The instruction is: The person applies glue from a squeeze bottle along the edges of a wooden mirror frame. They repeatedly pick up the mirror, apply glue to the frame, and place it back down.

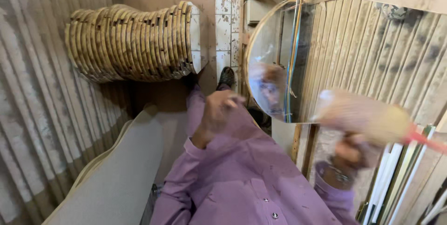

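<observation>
The right hand point(350, 153) is closed on the red handle of a blurred duster brush point(363, 115) raised before a round mirror point(326, 53). The left hand point(219, 111) grips that mirror's left rim — fingers curled. Behind hangs a stack of wicker rings point(135, 43).

I saw a pale board point(118, 178) lying low at my left. Beyond it, a stack of round woven frames point(132, 43) rested against the tiled wall point(223, 25).
</observation>
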